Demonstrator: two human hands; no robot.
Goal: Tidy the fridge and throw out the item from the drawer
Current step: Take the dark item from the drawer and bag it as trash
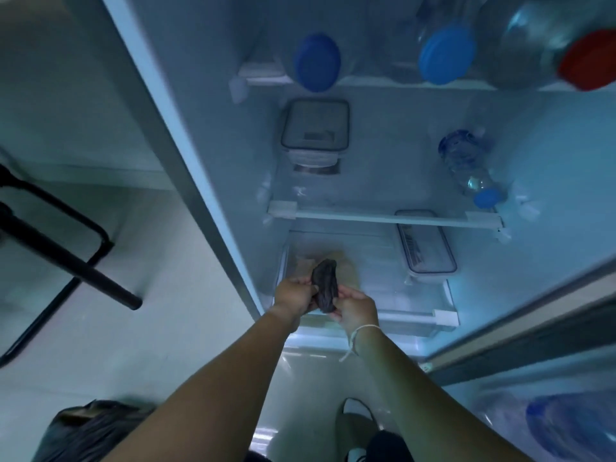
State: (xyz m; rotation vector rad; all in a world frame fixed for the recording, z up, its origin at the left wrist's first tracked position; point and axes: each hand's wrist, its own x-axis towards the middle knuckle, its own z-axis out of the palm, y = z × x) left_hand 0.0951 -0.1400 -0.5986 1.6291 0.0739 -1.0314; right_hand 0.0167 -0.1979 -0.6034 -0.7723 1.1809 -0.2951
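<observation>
Left hand [293,295] and right hand [355,308] together grip a blurred dark bundle [325,283], contents unreadable.

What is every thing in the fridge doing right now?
Fridge door: open.
Drawer: pulled out.
Dark bag: held by both hands.
Left hand: gripping bag.
Right hand: gripping bag.
Small bottle: lying down, capped.
Square container: lid on.

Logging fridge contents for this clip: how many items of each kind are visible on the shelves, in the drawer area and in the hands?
Bottles with blue caps: 3
Bottle with red cap: 1
Clear lidded containers: 2
Dark crumpled bag, held by left hand and right hand: 1
Total: 7
</observation>
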